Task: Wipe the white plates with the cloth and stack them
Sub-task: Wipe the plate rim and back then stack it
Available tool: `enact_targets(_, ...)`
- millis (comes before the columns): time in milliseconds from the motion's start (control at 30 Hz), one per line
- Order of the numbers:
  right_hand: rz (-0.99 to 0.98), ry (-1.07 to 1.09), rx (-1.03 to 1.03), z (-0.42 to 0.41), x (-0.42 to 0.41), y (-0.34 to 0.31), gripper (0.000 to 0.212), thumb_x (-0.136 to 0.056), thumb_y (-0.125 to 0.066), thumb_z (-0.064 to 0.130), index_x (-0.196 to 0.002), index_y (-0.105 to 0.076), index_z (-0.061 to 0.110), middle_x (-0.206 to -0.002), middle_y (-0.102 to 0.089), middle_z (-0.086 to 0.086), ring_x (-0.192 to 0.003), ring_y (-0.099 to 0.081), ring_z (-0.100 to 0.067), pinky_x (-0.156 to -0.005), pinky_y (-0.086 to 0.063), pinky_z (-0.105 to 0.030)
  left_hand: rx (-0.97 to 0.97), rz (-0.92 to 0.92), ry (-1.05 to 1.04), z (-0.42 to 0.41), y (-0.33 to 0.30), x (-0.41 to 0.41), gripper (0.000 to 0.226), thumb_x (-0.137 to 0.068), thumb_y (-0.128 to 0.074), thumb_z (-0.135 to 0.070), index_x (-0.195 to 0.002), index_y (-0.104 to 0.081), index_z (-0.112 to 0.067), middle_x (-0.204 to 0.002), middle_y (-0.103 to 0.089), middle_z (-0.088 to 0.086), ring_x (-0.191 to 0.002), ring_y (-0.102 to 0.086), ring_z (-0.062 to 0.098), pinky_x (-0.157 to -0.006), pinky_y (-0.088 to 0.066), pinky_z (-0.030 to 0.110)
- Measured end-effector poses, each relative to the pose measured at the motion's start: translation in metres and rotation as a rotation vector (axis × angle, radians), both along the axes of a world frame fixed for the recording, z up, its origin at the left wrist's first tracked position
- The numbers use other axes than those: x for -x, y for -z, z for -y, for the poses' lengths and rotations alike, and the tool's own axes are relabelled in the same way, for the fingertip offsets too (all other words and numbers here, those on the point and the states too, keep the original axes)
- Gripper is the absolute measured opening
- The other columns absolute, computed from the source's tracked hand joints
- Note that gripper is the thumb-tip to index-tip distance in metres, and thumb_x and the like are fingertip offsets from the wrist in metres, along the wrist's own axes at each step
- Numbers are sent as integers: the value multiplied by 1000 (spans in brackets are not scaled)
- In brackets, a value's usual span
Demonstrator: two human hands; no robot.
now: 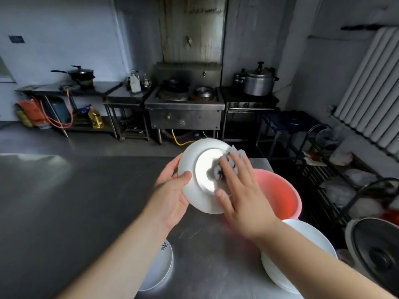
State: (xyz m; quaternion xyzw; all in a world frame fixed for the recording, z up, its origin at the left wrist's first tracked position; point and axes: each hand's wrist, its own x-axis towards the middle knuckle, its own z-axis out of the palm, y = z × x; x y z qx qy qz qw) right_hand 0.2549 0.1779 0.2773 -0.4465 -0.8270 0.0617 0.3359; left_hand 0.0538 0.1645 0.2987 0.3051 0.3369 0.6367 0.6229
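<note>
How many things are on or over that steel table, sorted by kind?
White plates: 3 groups, namely the held plate, a plate near the left arm, and a stack at the right whose number I cannot tell
Cloth: 1
Pink tub: 1
Total: 5

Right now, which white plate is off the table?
The plate held tilted by the left hand; the lower-left plate and right-hand stack rest on it.

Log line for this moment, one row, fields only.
step: wiping underside | left hand: grips plate rim | right hand: presses cloth on plate | under: pink basin | stack: not yet
</note>
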Motion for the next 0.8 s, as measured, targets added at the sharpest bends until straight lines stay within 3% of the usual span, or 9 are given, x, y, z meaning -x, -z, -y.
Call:
enact_targets(67, -26, -16, -4, -12, 0, -25, 68, -108, -41, 46, -165, -26, 12, -173, -13, -8, -162, 2, -21, -129, -15, -53, -35, -76, 49, 3, -4, -1, 55, -95, -57, 7, -146, -55, -13, -136, -68, 19, -127, -66, 37, -104, -53, 49)
enact_targets(200, 178, -263, -353, -25, 16, -58, 53, -107, -47, 37, -148, -57, 5, -150, -52, -21, -153, -32, -39, -126, -27, -53, -128, -183, 115, 7, -15, -7, 57, -85, -64, 1, -141, -60, -10, -128, -72, 18, -114, -72, 26, -90, -59, 33)
enact_targets(300, 19, -183, -408, -30, 18, -61, 39, -108, -51, 26, -139, -65, 7, -139, -61, -15, -141, -47, -31, -122, -34, -47, -155, -196, 123, 8, -19, -3, 56, -87, -63, -1, -142, -59, -10, -130, -72, 19, -117, -71, 30, -93, -59, 37)
enact_targets(367, -163, 1, -254, -27, 12, -52, 37, -109, -49, 19, -143, -61, 12, -145, -57, -8, -143, -46, -24, -120, -36, -46, -154, -176, 109, 8, -19, 5, 59, -87, -61, -3, -145, -57, -11, -135, -68, 21, -123, -68, 37, -100, -59, 45)
enact_targets(433, -212, 99, -128, -20, 11, -47, 39, -110, -47, 17, -148, -56, 15, -153, -50, -6, -148, -40, -21, -121, -35, -45, -137, -173, 94, 8, -19, 10, 61, -86, -62, -3, -146, -57, -13, -137, -67, 21, -127, -64, 41, -104, -53, 52)
enact_targets(567, -55, -27, -276, -21, 16, -53, 38, -107, -52, 13, -144, -61, 8, -150, -53, -15, -147, -40, -30, -126, -28, -43, -118, -174, 121, 10, -18, 7, 62, -86, -61, -3, -147, -55, -13, -137, -66, 22, -130, -62, 44, -106, -52, 52)
enact_targets(633, -78, -15, -274, -24, 14, -57, 39, -107, -52, 12, -146, -59, 9, -153, -51, -13, -147, -40, -30, -126, -29, -44, -138, -160, 116, 9, -23, 8, 61, -88, -59, -1, -148, -55, -11, -140, -64, 23, -131, -61, 42, -110, -50, 52)
enact_targets(800, -373, 113, -25, 13, 19, -10, 56, -111, -37, 31, -164, -27, 16, -171, -22, 0, -159, -18, -16, -128, -24, -47, -144, -47, -4, 2, -24, 16, 57, -98, -47, 8, -151, -52, -12, -145, -62, 18, -137, -58, 37, -119, -40, 56)
